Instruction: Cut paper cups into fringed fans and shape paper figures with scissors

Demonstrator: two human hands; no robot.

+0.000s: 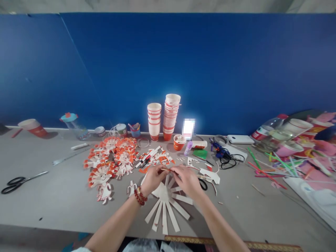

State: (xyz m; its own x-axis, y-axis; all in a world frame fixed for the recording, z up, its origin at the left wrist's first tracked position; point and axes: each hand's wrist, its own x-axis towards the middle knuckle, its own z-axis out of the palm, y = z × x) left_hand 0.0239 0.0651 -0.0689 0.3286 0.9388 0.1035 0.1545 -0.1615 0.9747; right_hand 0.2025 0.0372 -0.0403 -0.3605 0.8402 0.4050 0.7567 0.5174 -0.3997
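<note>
A white paper cup [165,193], cut into long strips that fan out like rays, lies on the table under my hands. At its far side my left hand [154,179], with red bead bracelets [140,196] at the wrist, is closed in a pinch on a strip. My right hand [187,179] pinches close beside it, fingertips nearly touching the left ones. The pinched part is small and partly hidden by the fingers. Left of my left wrist lies a small paper figure cutout [131,187]. Black scissor handles [203,184] show beside my right wrist.
Orange-and-white paper figures [102,175] are piled on the left, near scissors [25,181]. Paper cup stacks [154,120] stand against the blue wall. Paper scraps [165,157], a purple glue stick [188,148] and a blue glue gun [220,149] lie ahead. Craft clutter [296,164] fills the right.
</note>
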